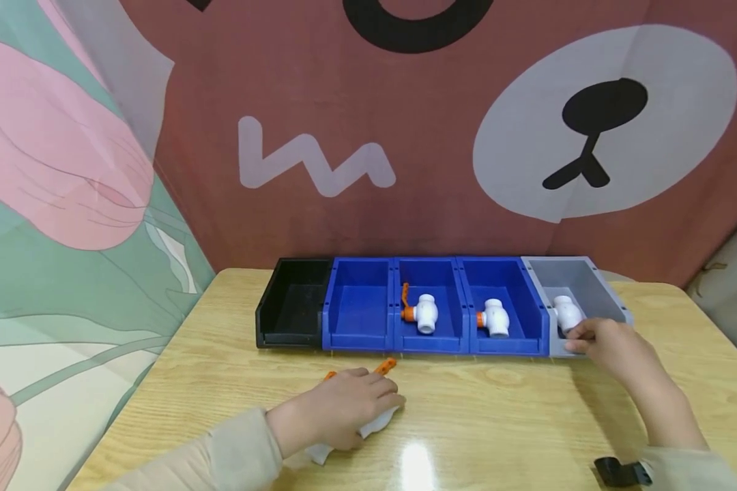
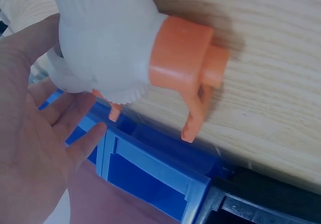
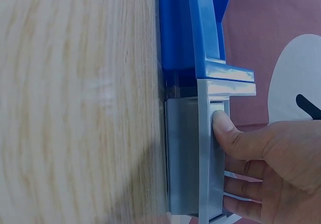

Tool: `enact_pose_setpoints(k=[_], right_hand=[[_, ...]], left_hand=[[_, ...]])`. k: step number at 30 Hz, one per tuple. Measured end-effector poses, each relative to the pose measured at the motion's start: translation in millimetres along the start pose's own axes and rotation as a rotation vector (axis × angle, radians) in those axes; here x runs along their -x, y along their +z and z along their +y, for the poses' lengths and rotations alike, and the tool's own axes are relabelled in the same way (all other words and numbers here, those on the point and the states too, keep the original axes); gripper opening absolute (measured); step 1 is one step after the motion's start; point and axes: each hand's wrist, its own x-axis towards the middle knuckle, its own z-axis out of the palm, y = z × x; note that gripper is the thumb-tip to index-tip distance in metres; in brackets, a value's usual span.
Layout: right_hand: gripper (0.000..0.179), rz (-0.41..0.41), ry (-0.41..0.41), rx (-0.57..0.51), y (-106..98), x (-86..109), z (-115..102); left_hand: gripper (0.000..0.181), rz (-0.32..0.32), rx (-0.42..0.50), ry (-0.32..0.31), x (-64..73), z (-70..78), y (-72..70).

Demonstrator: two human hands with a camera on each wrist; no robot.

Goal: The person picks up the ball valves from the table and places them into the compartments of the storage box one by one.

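Observation:
My left hand (image 1: 344, 407) lies over white valves on the table in the head view. In the left wrist view, a white valve (image 2: 108, 38) with an orange handle (image 2: 193, 113) is close to the camera; behind it, my thumb and fingers curve round a second valve, mostly hidden, whose orange handle (image 2: 115, 112) shows. My right hand (image 1: 620, 351) reaches over the front of the grey bin (image 1: 589, 276). Its fingertips are right at a white valve body (image 1: 567, 314) inside. The right wrist view shows the thumb (image 3: 226, 126) against the bin's front wall, fingers behind it.
Joined bins stand in a row at the table's back: a black bin (image 1: 295, 300), then blue ones, then the grey one. One blue bin holds a white valve with an orange handle (image 1: 426, 314), another a valve with an orange stub (image 1: 496, 318). A black strap (image 1: 620, 472) is near my right sleeve.

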Motion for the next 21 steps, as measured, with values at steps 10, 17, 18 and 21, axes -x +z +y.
enact_pose_setpoints(k=[10,17,18,21], right_hand=[[0.015,0.019,0.002,0.007,-0.3,2.0,2.2],[0.016,0.025,-0.006,0.005,0.3,2.1,2.1],[0.016,0.030,-0.008,0.005,0.9,2.3,1.7],[0.016,0.035,-0.012,0.003,1.8,2.2,1.4]], left_hand=[[0.068,0.031,-0.143,0.005,-4.3,4.6,0.3],[0.070,0.021,-0.190,0.009,-2.1,9.3,-3.0],[0.071,0.027,-0.198,0.012,-1.0,9.9,-4.3],[0.073,0.043,-0.216,0.018,2.3,11.3,-8.6]])
